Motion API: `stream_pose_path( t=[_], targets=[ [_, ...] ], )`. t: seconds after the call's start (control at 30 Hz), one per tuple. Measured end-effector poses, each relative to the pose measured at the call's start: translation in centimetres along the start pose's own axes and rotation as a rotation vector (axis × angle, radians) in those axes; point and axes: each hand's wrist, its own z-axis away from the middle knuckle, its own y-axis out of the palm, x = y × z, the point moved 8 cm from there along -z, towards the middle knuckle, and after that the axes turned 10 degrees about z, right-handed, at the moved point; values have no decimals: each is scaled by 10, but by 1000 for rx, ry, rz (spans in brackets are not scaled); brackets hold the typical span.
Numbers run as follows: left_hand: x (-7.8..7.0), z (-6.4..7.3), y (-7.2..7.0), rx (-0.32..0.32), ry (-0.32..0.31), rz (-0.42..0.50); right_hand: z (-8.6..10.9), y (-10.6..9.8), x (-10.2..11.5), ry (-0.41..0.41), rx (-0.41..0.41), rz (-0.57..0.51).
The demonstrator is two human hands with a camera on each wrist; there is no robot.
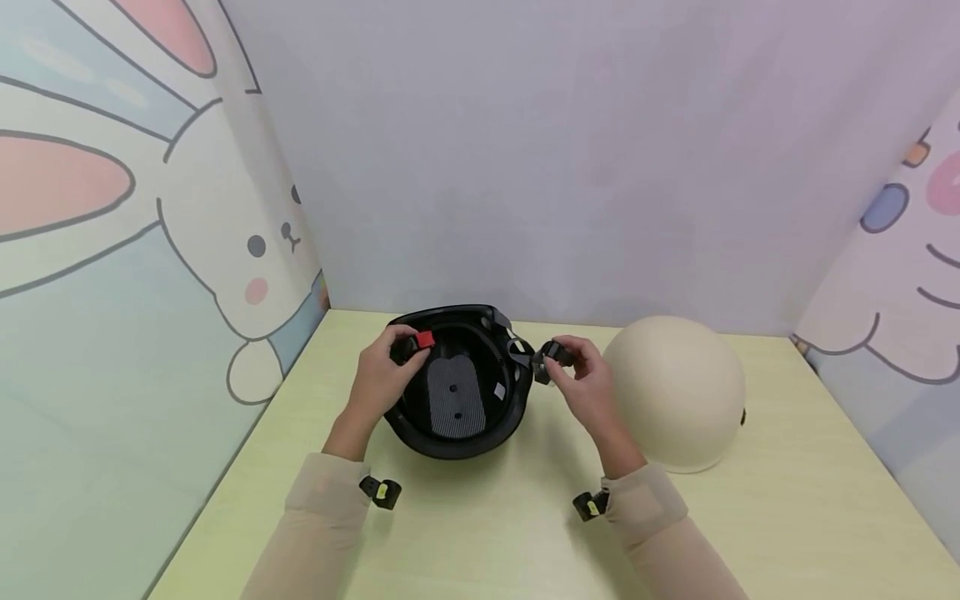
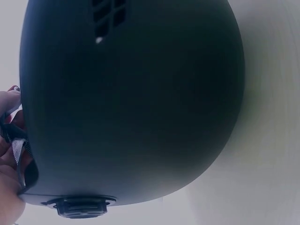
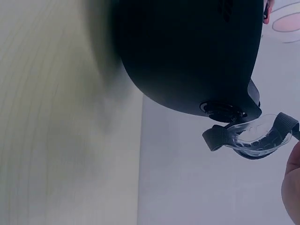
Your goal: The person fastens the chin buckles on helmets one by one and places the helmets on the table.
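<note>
A black helmet (image 1: 457,446) lies upside down on the table, its dark lining and ribbed pad facing up. At its left rim my left hand (image 1: 378,379) pinches a black strap end with a red buckle piece (image 1: 425,339) between thumb and fingers. Off the right rim, my right hand (image 1: 587,385) pinches a black strap (image 1: 551,358). The right wrist view shows a clear chin cup (image 3: 255,136) threaded on black webbing near that hand. From the left wrist, the helmet's outer shell (image 2: 131,103) fills most of the picture and partly hides the fingers.
A cream, dome-shaped helmet (image 1: 675,392) rests dome up on the pale wooden table (image 1: 480,533), close behind and right of my right hand. A grey-white cloth wall (image 1: 562,167) rises at the table's back edge, with cartoon-printed panels (image 1: 112,375) at the sides.
</note>
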Motion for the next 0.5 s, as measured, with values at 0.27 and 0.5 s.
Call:
stream_pose_path(
  t=[0.27, 0.5],
  targets=[
    [2, 1, 1, -1, -4, 6, 1, 2, 15, -233, -19, -101],
    [1, 2, 1, 2, 10, -6, 3, 3, 17, -278, 14, -162]
  ],
)
